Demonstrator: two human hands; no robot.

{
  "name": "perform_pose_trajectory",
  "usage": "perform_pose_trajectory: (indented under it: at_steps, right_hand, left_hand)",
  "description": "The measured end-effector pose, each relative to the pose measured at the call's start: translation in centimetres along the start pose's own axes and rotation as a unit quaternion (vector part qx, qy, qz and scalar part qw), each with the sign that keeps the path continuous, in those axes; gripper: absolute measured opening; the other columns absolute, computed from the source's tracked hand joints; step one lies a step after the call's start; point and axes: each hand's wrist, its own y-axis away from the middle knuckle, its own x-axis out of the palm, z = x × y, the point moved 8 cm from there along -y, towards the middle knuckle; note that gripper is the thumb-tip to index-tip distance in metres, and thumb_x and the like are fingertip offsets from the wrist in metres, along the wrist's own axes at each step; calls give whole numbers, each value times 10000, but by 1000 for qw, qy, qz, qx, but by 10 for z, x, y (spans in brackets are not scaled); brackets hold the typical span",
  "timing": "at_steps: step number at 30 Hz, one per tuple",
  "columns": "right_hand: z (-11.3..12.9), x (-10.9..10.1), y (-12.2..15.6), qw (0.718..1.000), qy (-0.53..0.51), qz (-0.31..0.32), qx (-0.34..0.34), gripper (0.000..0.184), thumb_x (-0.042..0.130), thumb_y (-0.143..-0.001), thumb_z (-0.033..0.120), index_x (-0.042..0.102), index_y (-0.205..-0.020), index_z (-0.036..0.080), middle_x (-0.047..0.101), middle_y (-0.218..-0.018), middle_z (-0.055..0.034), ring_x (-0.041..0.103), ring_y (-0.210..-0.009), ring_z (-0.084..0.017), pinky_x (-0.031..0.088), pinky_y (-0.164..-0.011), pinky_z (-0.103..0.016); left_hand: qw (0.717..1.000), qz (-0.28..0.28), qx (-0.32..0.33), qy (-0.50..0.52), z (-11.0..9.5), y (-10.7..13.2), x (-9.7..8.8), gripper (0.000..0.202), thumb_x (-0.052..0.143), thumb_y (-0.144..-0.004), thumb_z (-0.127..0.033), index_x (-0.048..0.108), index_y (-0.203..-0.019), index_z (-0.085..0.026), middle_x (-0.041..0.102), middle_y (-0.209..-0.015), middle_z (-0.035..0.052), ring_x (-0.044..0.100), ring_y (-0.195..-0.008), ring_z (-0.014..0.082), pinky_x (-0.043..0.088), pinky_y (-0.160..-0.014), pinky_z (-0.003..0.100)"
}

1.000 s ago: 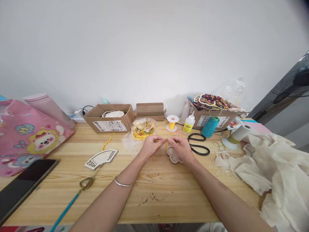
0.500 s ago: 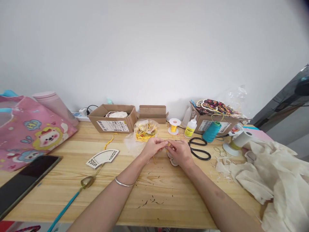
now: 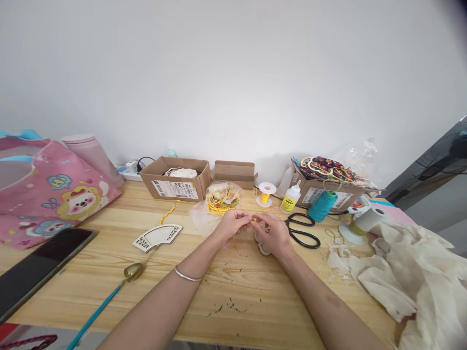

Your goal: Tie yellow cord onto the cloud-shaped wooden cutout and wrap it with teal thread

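Pinching a yellow cord (image 3: 254, 219) between thumb and fingertips of the left hand (image 3: 229, 224), and pinching at the same spot with the right hand (image 3: 274, 234), both sets of fingertips nearly meeting. Dangling below the left hand, too: a loose end of the cord. Partly covered by the right hand, just under its fingers: a scalloped wooden piece (image 3: 261, 245). Cannot tell whether resting on the counter (image 3: 284, 301) or lifted slightly.

Lying just right of the right hand: black-handled scissors (image 3: 304, 238). Standing beyond the right hand: a glue bottle (image 3: 290, 199) with a yellow label and a white spool of yellow thread (image 3: 266, 196). Leaning farther right, against a filled cardboard box (image 3: 310, 187): a teal thread cone (image 3: 321, 207). Spread well to the right of the right hand: crumpled cream cloth (image 3: 419, 277).

Sitting just beyond the left hand: a clear plastic bag (image 3: 222, 199) of mostly yellow cords. Set behind that bag: a small brown box (image 3: 234, 171). Lying flat, left of the left hand: a fan-shaped wooden piece (image 3: 156, 237), joined by cord to a gold cap (image 3: 134, 272) with a teal tassel (image 3: 97, 313). Resting farthest left of the left hand: a dark phone (image 3: 45, 267) beside a pink bag (image 3: 62, 194).
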Motion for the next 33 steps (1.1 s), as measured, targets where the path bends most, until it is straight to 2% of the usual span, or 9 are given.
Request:
perform_pose_trajectory:
  at_steps: [3, 8, 15, 19, 24, 33]
  right_hand:
    - [-1, -2, 1, 1000, -20, -21, -6, 173, 518, -756, 271, 646, -860, 215, 660, -825, -38, 584, -748, -161, 431, -630, -266]
    - [-4, -3, 1, 998, -49, -31, -10, 164, 501, -768, 226, 657, -816, 220, 667, -784, -34, 587, -735, -160, 449, -661, -284]
    - [-6, -2, 1, 998, -56, -29, 4, 160, 512, -758, 241, 664, -798, 210, 663, -748, -32, 573, -674, -154, 449, -620, -273]
    - [-7, -2, 1, 998, -59, -27, 14, 161, 514, -754, 238, 664, -802, 208, 659, -742, -28, 558, -639, -144, 445, -611, -267]
    - [-6, -3, 1, 997, -62, -31, 23, 172, 508, -761, 265, 662, -811, 206, 649, -726, -28, 544, -619, -141, 438, -606, -266]
    - [-16, 4, 3, 993, -99, -20, 59, 218, 483, -773, 312, 657, -840, 197, 638, -714, -29, 521, -591, -131, 420, -571, -248]
  left_hand:
    - [1000, 1, 11, -13, -3, 0, -1, 239, 581, -637, -361, 621, -637, -125, 501, -473, -34, 344, -377, 36, 208, -368, 178]
    - [999, -27, 13, -27, 1, -2, -7, 272, 607, -615, -359, 655, -730, -117, 540, -505, -19, 342, -389, 39, 220, -375, 178]
    - [997, -61, 42, -16, 1, -4, -13, 243, 641, -595, -326, 662, -733, -126, 602, -573, 3, 433, -466, 65, 314, -432, 185]
    - [995, -63, 71, -15, -4, -4, -13, 197, 639, -599, -290, 655, -712, -129, 645, -663, 28, 534, -577, 107, 406, -550, 219]
    - [993, -71, 96, -23, -8, -4, -14, 170, 630, -608, -252, 632, -717, -121, 650, -725, 46, 576, -690, 143, 438, -670, 260]
    - [993, -38, 113, -20, -19, 1, -7, 345, 613, -641, -210, 551, -969, -120, 650, -747, 39, 592, -724, 139, 440, -706, 257]
